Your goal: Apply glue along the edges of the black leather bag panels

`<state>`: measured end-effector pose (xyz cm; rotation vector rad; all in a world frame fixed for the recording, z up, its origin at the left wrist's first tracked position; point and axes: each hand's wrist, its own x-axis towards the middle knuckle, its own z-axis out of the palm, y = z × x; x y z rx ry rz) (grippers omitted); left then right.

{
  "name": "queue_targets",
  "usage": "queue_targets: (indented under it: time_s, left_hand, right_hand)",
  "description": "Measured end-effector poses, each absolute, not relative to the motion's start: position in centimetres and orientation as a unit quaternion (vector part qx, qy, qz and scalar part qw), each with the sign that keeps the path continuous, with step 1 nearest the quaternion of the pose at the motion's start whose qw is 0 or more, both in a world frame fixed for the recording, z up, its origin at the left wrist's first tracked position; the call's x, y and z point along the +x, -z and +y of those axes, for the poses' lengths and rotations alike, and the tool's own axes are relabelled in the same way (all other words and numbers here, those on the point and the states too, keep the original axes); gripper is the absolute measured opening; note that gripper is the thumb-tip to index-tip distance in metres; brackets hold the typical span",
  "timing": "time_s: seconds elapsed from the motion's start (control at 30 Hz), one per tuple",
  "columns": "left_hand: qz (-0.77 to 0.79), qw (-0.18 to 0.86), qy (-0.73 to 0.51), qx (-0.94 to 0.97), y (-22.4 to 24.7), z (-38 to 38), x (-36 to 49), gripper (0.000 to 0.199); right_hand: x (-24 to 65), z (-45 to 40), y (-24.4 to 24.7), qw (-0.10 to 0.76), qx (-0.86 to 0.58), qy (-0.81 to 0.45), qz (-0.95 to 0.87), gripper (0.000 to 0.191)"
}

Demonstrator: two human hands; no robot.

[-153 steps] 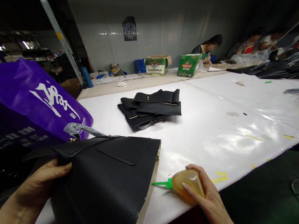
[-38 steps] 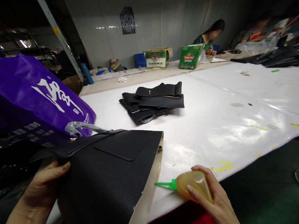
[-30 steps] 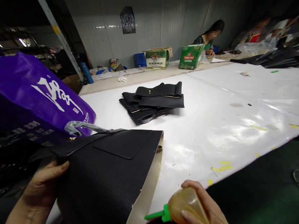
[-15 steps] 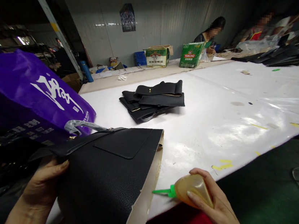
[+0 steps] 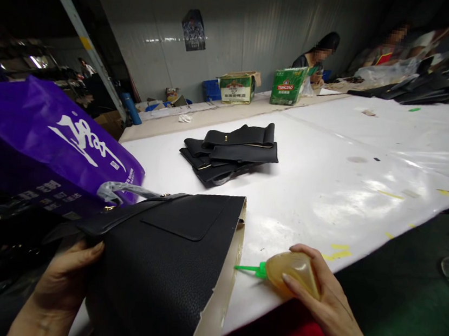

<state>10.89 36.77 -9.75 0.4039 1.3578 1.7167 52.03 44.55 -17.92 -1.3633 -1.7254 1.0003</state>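
Observation:
A black leather handbag [image 5: 160,258] lies tilted at the table's near edge, its pale raw edge facing right. My left hand [image 5: 65,279] grips its left side, thumb on top and the other fingers hidden beneath. Wrapped handles [image 5: 117,190] stick out at the bag's far left. In my right hand [image 5: 317,283] is a squeeze bottle [image 5: 291,271] of amber liquid, fingers wrapped round it. Its green nozzle points left, with the tip at the bag's pale edge; whether it touches I cannot tell.
Several folded black leather pieces [image 5: 230,152] lie on the white table [image 5: 307,194] beyond the bag. A purple bag [image 5: 47,141] stands at left. Green cartons [image 5: 287,86] line the back, near a person [image 5: 318,57] working. Black pieces [image 5: 427,84] are heaped at far right.
My right hand has moved the bottle slightly up and away along the pale edge. My left hand and the handbag have hardly moved.

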Motion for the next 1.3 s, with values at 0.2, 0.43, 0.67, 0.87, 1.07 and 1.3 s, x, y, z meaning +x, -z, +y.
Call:
queue_targets:
  time_s: [0.2,0.43,0.67,0.87,1.07,1.3]
  left_hand:
    - [0.564,0.415,-0.7,0.143,8.3,36.8,13.2,0.062]
    - [0.579,0.401,-0.693,0.151,7.5,36.9,14.4,0.059]
    - [0.577,0.405,-0.695,0.14,7.9,36.6,14.2,0.048]
    - [0.581,0.404,-0.691,0.151,8.1,36.4,14.3,0.053]
    - [0.577,0.41,-0.693,0.134,8.2,36.1,14.2,0.058]
    - [0.576,0.428,-0.685,0.122,8.7,35.9,13.8,0.065]
  right_hand:
    - [51.8,43.2,17.6,0.285,-0.504,-0.458,-0.675,0.045]
    - [50.6,41.8,16.9,0.34,-0.541,-0.436,-0.634,0.044]
    - [51.6,42.1,17.7,0.323,-0.539,-0.425,-0.651,0.046]
    - [51.1,41.2,17.1,0.288,-0.508,-0.448,-0.677,0.045]
    - [51.8,44.0,17.1,0.36,-0.546,-0.382,-0.653,0.044]
    - [50.7,42.1,16.9,0.318,-0.525,-0.476,-0.629,0.045]
